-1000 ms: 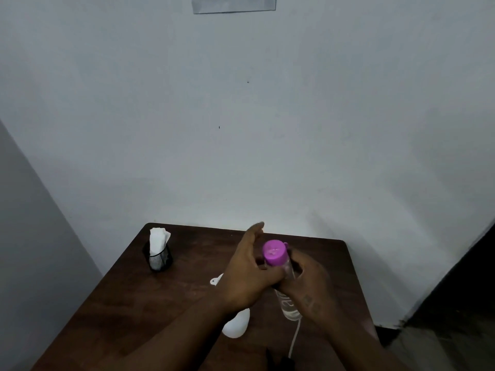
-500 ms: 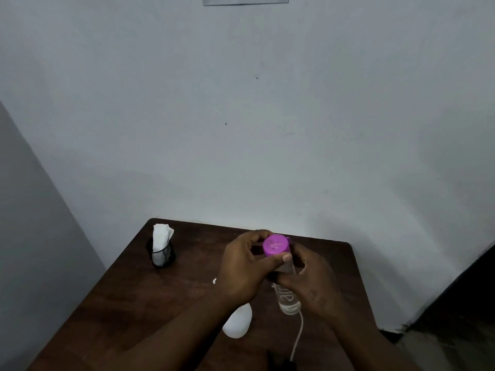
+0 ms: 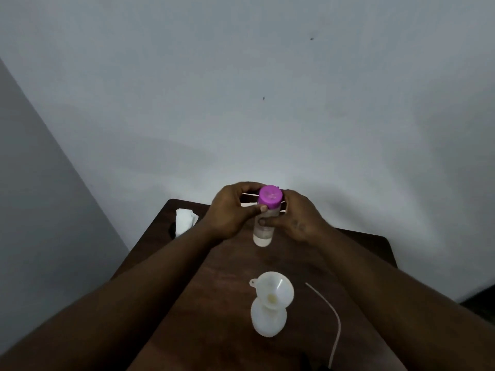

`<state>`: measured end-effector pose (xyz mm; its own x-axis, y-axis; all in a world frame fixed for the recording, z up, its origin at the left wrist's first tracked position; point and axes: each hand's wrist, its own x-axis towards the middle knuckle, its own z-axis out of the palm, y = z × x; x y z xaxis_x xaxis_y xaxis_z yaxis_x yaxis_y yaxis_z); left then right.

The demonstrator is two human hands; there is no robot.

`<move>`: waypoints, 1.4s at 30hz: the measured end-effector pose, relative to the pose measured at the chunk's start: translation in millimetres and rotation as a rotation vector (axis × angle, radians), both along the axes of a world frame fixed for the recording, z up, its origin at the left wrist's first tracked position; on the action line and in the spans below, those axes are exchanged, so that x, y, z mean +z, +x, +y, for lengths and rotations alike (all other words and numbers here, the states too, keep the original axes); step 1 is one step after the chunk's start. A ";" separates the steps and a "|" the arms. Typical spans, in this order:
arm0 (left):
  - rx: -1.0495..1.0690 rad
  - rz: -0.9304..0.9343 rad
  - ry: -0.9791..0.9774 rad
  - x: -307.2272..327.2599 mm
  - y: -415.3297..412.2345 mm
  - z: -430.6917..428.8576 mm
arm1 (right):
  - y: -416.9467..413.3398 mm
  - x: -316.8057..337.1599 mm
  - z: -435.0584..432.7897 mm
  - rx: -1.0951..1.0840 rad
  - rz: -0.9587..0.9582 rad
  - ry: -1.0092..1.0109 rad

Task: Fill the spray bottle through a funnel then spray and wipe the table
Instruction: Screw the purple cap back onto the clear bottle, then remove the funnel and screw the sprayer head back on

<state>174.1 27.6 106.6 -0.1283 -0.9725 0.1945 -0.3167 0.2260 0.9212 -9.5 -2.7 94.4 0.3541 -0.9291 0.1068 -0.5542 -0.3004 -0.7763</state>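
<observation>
Over the table [image 3: 227,290], left hand [image 3: 230,212] curled round purple cap [image 3: 270,197], right hand [image 3: 297,218] round clear bottle [image 3: 263,234].

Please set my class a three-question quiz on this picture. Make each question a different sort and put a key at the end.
1. True or false: the funnel sits in the neck of the white bottle.
2. The left hand and the right hand together hold:
A. the clear bottle with the pink cap
B. the funnel
C. the white bottle
3. Fill in: the thin tube lies on the ____, to the right of the white bottle.

Key: 1 true; 2 A; 3 table.
</observation>
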 end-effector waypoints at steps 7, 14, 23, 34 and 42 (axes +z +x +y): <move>0.175 0.000 0.078 -70.7 63.5 -69.7 | 73.5 -57.6 -88.5 0.077 0.163 0.103; 0.198 -0.042 0.123 -124.3 90.5 -110.0 | 104.5 -115.6 -133.0 0.060 0.234 0.168; 0.194 -0.058 0.128 -148.0 104.1 -98.3 | 109.8 -140.7 -125.0 0.152 0.218 0.191; 0.188 -0.113 0.161 -148.5 105.5 -93.5 | 104.9 -140.5 -121.4 0.156 0.308 0.269; 0.292 -0.379 0.193 -133.1 104.7 -73.3 | 52.7 -111.0 -97.7 0.070 0.307 0.272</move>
<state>278.8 -45.7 -26.4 0.1269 -0.9919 0.0006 -0.6607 -0.0840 0.7459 43.1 -100.4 -16.6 0.3943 -0.8815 -0.2597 -0.7577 -0.1519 -0.6347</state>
